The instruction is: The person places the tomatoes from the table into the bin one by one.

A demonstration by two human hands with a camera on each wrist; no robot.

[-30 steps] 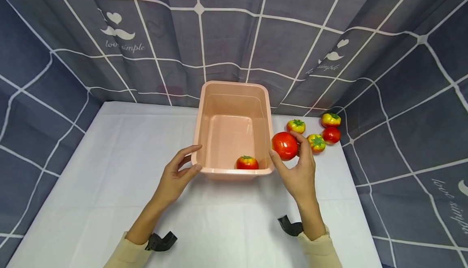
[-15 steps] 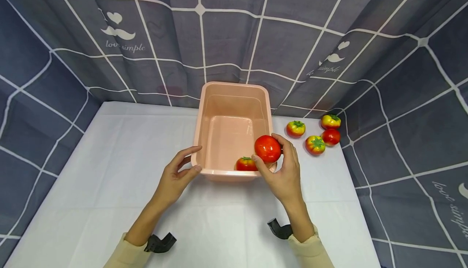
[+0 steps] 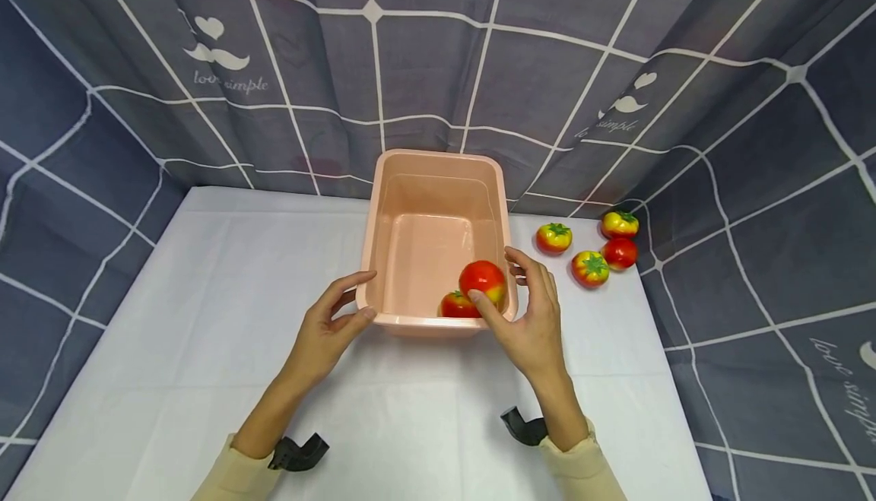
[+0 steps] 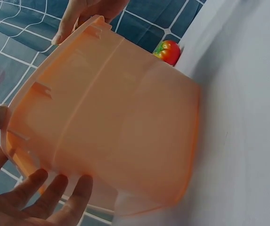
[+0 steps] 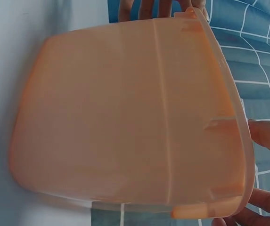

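A pink plastic basin (image 3: 438, 321) stands on the white table. My left hand (image 3: 327, 326) holds its near left corner, thumb and fingers on either side of it; the left wrist view has the fingertips (image 4: 80, 186) by the outer wall. Over the near right corner is my right hand (image 3: 530, 322), its fingers spread apart and the thumb (image 3: 484, 305) over the rim. Inside the basin, a shiny red tomato (image 3: 483, 279) sits or drops just beyond that thumb, free of the fingers. Beside it lies another red-yellow tomato (image 3: 457, 305), partly hidden by the basin's front rim.
To the right of the basin are a yellow-red tomato (image 3: 553, 238), a green-topped tomato (image 3: 590, 268), a yellow tomato (image 3: 619, 224) and a red tomato (image 3: 620, 254). A grey checked curtain (image 3: 438, 68) borders the white table (image 3: 274, 242) at the back and sides.
My right hand has carried the red tomato leftward over the basin's right rim and let it go inside. The left hand has stayed at the basin's corner.
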